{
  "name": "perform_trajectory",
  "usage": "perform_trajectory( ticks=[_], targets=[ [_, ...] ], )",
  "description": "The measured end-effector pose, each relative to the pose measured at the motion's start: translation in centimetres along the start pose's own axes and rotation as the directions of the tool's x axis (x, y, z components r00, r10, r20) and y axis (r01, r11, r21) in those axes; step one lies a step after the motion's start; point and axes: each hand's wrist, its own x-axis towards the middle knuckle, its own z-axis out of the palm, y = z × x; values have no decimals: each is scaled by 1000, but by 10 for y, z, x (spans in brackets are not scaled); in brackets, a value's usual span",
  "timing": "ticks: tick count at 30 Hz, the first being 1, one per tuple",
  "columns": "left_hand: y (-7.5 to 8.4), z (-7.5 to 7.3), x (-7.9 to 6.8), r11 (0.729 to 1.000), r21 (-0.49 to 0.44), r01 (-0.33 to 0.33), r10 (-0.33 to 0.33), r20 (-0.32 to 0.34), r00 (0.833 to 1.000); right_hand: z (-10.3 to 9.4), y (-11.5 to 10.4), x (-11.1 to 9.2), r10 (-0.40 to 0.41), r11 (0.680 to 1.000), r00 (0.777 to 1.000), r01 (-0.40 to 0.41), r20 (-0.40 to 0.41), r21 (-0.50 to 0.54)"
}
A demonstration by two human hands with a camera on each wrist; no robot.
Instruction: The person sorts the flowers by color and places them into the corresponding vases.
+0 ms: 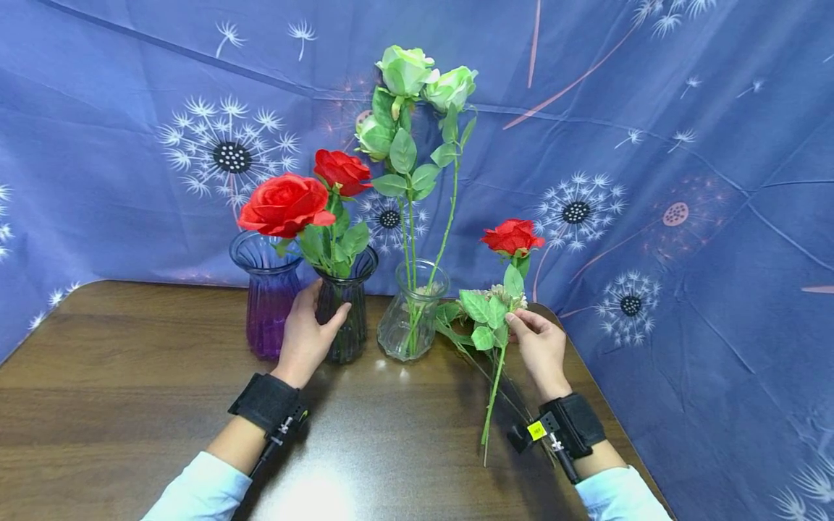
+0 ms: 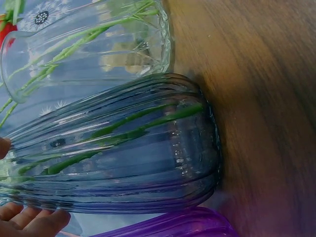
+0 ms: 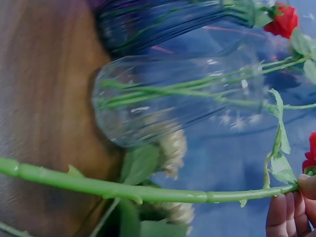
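My left hand holds the dark grey glass vase near its neck, thumb on one side and fingers on the other. Two red roses stand in this vase, their green stems showing through the ribbed glass. At the right, my right hand pinches the stem of another red rose just below the bloom, among its leaves. The stem hangs down, slightly slanted, over the table. Between the hands, a clear glass vase carries several pale green roses.
A blue-purple glass vase stands left of the dark one. Behind the right-hand rose, cream flowers with long stems and leaves lie on the wooden table. Blue dandelion-patterned cloth hangs behind the table and along its right side.
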Motion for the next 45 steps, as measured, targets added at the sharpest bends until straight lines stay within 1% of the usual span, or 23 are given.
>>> perform_trajectory(
  ticks=[3, 6, 15, 23, 28, 33, 36, 41, 45],
  targets=[
    [0, 0, 0, 1000, 3, -1, 1, 0, 1000, 1, -10, 0, -25, 998, 999, 26, -26, 57],
    [0, 0, 0, 1000, 4, 1, -1, 2, 1000, 3, -21, -1, -53, 996, 998, 55, -30, 73],
    [-1, 0, 0, 1000, -1, 23, -23, 20, 1000, 21, -55, -6, -109, 985, 994, 105, 17, 134],
    [-2, -1, 2, 1000, 2, 22, -22, 25, 999, 36, -83, -10, -194, 959, 981, 185, 22, 214],
    [-1, -2, 2, 1000, -7, 24, -24, 28, 999, 44, -96, -9, -235, 944, 972, 223, 20, 243],
    [0, -3, 3, 999, -21, 30, -30, 28, 999, 54, -108, -11, -278, 928, 960, 268, 2, 260],
    [-1, -2, 3, 1000, -25, 16, -16, 19, 1000, 60, -115, -11, -306, 915, 952, 296, -6, 274],
    [-3, -1, 4, 1000, -23, -4, 4, -4, 1000, 73, -130, -9, -369, 884, 929, 358, -20, 299],
    [-3, -1, 5, 1000, -21, 1, -1, 4, 1000, 83, -146, -6, -416, 860, 909, 404, -31, 312]
  ],
)
